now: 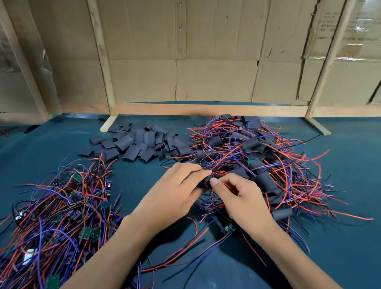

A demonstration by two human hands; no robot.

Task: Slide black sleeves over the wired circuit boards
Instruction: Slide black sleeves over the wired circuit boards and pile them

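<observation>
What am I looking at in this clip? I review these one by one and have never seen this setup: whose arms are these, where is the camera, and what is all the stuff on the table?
There is no machine here. A person wears a camera on the head, looking forward and down, so the two bare arms are their own. On the dark green table lie three heaps: bare green circuit boards with red, blue and black wires at the left, loose black sleeves at the back, and boards already sleeved at the right. Cardboard panels wall off the back. The left hand holds one black sleeve, and the right hand pinches thin wires at its mouth, apparently feeding a board in.
</observation>
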